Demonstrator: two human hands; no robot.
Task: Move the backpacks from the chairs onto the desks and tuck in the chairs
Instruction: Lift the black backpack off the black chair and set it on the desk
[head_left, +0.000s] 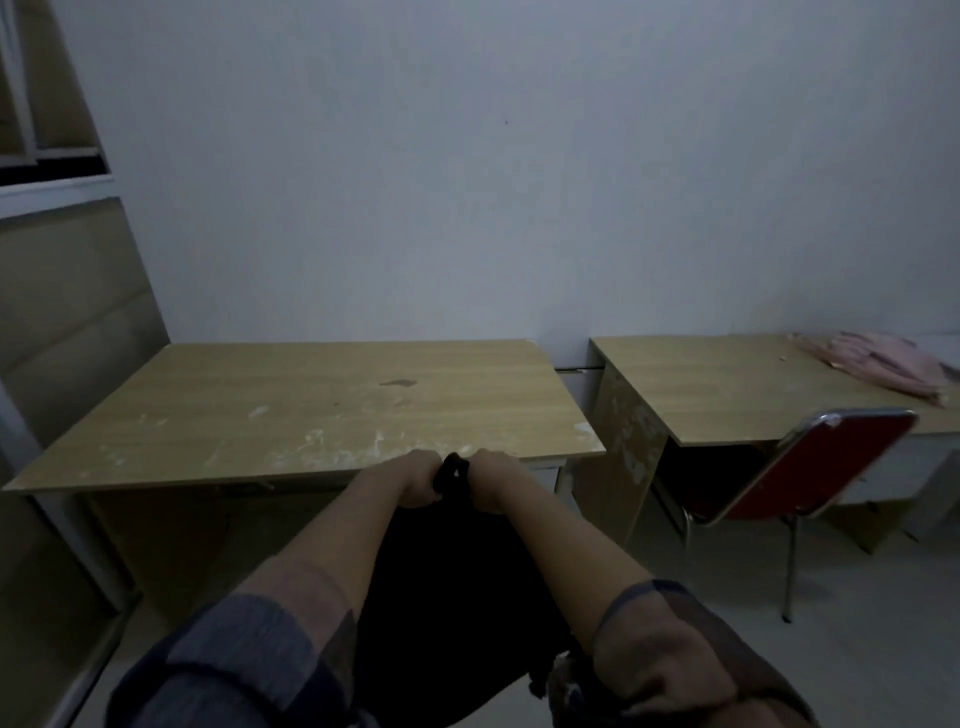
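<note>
Low in the centre of the frame, the left hand (415, 480) and the right hand (491, 480) are both closed around the top handle of a black backpack (447, 597), which hangs down between the forearms toward the bottom edge. Both fists sit side by side on the one loop, probably so the weight is shared and the bag hangs straight for a lift. They are held just at the near edge of the wooden desk (311, 405) that fills the middle left, so the bag looks about to be raised over that edge onto the bare top. At the right of the frame a second desk (727, 384) already carries a pink backpack (878, 366), and a red chair (821, 467) stands partly tucked under it.
</note>
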